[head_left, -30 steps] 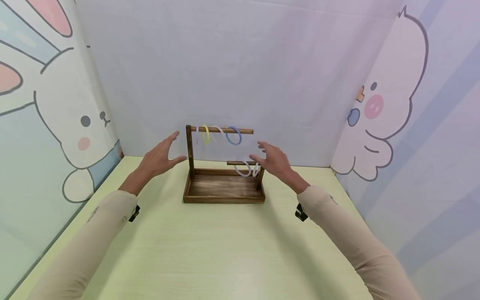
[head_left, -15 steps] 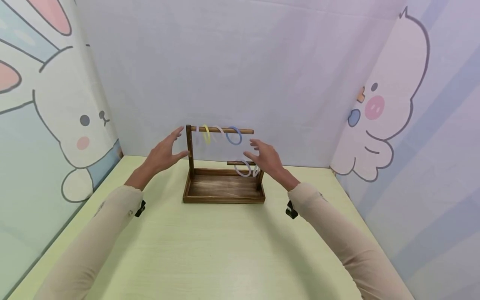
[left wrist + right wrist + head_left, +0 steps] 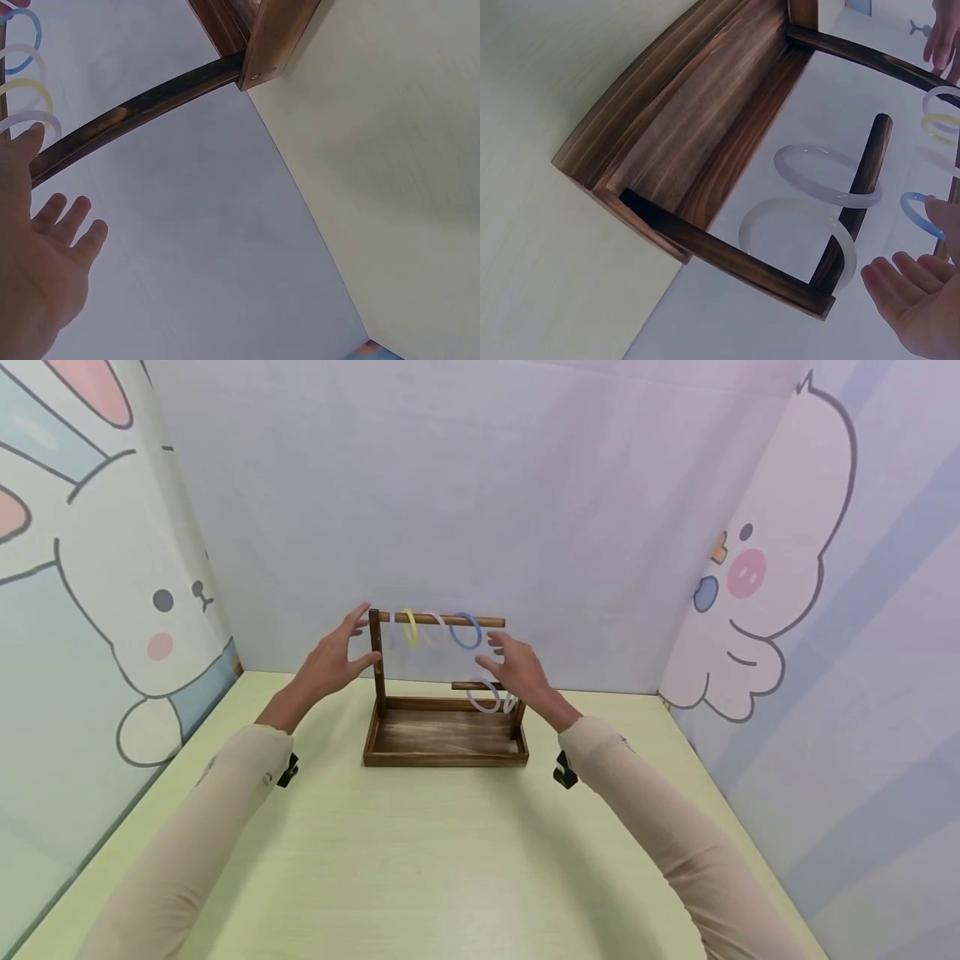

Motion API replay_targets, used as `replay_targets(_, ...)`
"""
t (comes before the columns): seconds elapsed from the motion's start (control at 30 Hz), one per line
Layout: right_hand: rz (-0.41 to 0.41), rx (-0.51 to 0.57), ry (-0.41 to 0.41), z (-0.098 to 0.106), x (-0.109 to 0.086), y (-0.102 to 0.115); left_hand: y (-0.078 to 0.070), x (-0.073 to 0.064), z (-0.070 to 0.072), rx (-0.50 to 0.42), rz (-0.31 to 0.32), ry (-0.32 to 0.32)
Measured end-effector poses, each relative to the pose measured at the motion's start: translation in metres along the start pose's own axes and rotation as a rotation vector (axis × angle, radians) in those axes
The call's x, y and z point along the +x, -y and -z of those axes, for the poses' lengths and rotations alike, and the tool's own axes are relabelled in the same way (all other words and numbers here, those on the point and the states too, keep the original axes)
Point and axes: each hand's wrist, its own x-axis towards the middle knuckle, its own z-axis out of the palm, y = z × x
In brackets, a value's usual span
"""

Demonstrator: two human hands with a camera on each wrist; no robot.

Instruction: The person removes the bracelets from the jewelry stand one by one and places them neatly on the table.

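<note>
A dark wooden bangle stand holds several bangles on two rods. Along the upper rod hang a lavender bangle, a yellow bangle, a pale one and a blue bangle. A second lavender bangle and a whitish bangle circle the lower rod. My left hand is beside the tall post, thumb and fingers spread, holding nothing. My right hand hovers over the lower rod near the upper rod's free end, its fingers apart and its palm bare.
The stand's shallow tray rests on a pale green table close to the back wall. Cartoon-printed side walls, with a rabbit at left and a chick at right, enclose the table.
Both hands have moved inward toward the stand, the left to the tall post and the right leftward toward the upper rod's end. The bangles hang as before.
</note>
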Motion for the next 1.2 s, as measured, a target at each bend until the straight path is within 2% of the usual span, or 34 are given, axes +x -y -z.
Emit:
replay_targets(0.17, 0.018, 0.052, -0.043, -0.006, 0.004, 0.001, 0.002, 0.001, -0.002, -0.033, -0.012, -0.01)
replay_targets(0.43, 0.044, 0.146, -0.115, -0.017, 0.011, 0.0, 0.007, 0.006, -0.006, -0.124, -0.077, -0.027)
replay_targets(0.67, 0.056, 0.189, -0.143, -0.023, 0.016, -0.001, 0.002, 0.007, -0.006, -0.174, -0.079, -0.043)
replay_targets(0.83, 0.035, 0.208, -0.17, -0.025, 0.018, 0.001, 0.001, 0.01, -0.009, -0.21, -0.069, -0.041)
replay_targets(0.97, 0.012, 0.235, -0.193, -0.025, 0.019, 0.003, 0.001, 0.013, -0.011, -0.208, -0.07, -0.037)
replay_targets(1.2, 0.019, 0.296, -0.227, -0.026, 0.02, 0.005, 0.001, 0.015, -0.012, -0.197, -0.056, -0.048)
